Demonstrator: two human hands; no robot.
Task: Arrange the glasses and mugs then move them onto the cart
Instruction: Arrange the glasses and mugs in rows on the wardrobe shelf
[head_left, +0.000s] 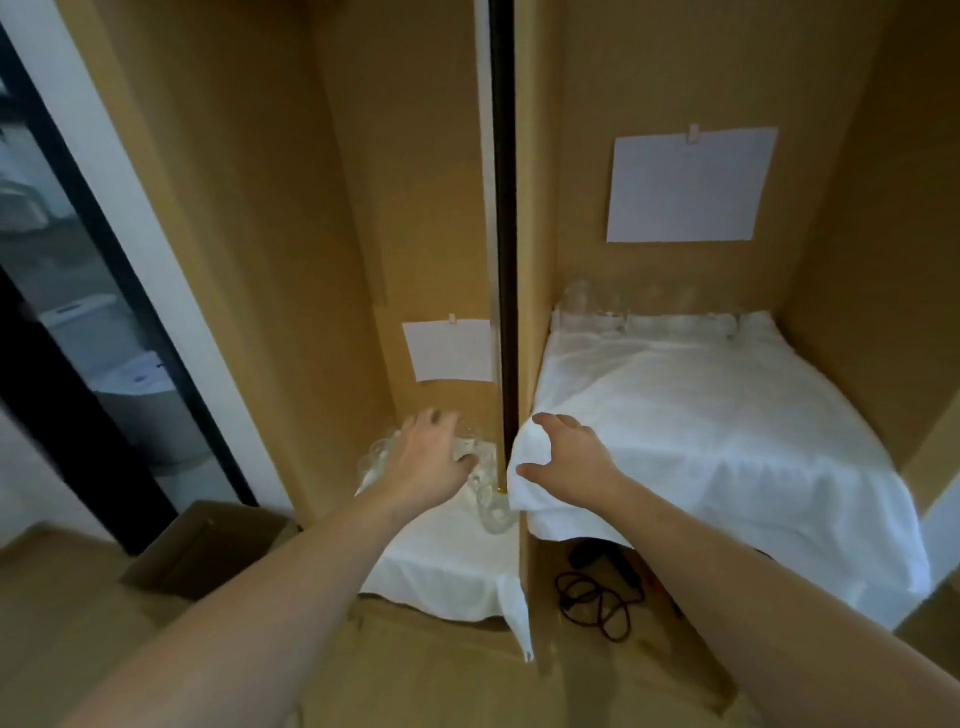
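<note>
Now | left hand (427, 457) spread, fingers straight, over clear glasses (480, 467) clustered lower centre on white cloth (447, 566) | right hand (563, 457) pinches corner of white sheet (701, 441) just right | more glassware (597, 306) upper right, blurred | likely fragile, slippery: grip round the body.

**Tan boards, white cloths, clear glass**

The cardboard walls (426, 156) are plain tan-brown. Both cloths, the right one (701, 426) and the lower left one (441, 561), are plain white. The paper sheets (691, 187) are blank white. The glasses (478, 467) are clear, some with an embossed pattern. The cable (597, 603) is black. The door frame (130, 291) is black beside white trim.
</note>
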